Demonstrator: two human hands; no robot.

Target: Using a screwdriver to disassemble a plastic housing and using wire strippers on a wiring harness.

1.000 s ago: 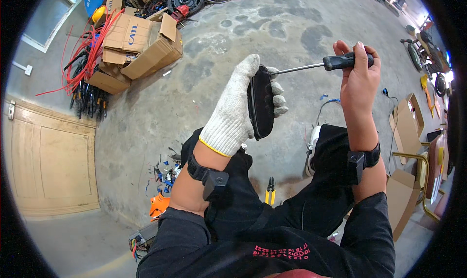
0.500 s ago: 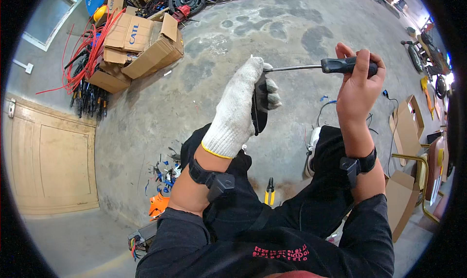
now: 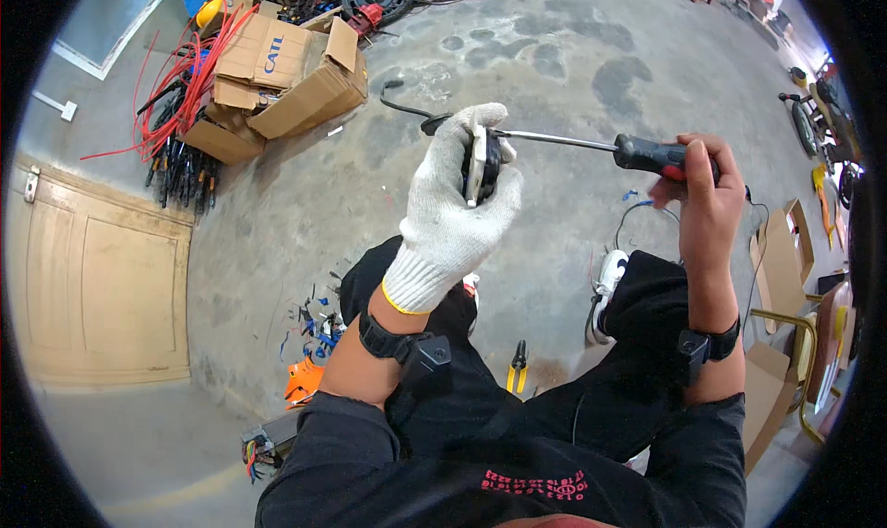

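Note:
A white knitted glove with a yellow cuff edge covers my left hand (image 3: pixel 443 200), which is closed around a small part (image 3: pixel 478 169) with a pale flat plate and a black body. A short black cable (image 3: pixel 407 109) sticks out on the far left of that hand, seemingly from the part. Bare fingers of my right hand (image 3: pixel 710 195) wrap the black and red handle of a screwdriver (image 3: pixel 642 153). Its metal shaft lies nearly level, pointing left, and the tip meets the black side of the part. Glove fingers hide much of the part.
Yellow-handled pliers (image 3: pixel 517 369) lie on the floor between my legs. Blue and black scraps (image 3: pixel 321 329) and an orange piece (image 3: pixel 303 382) are at left. Cardboard boxes (image 3: pixel 286 71) with red cables (image 3: pixel 180 80) stand far left. A chair (image 3: pixel 804 343) and flattened cardboard (image 3: pixel 781 260) are right.
My left hand has turned the part, so its pale plate and the cable now show. The screwdriver and right hand have shifted slightly right and nearer, with the right-hand fingers regripping the handle.

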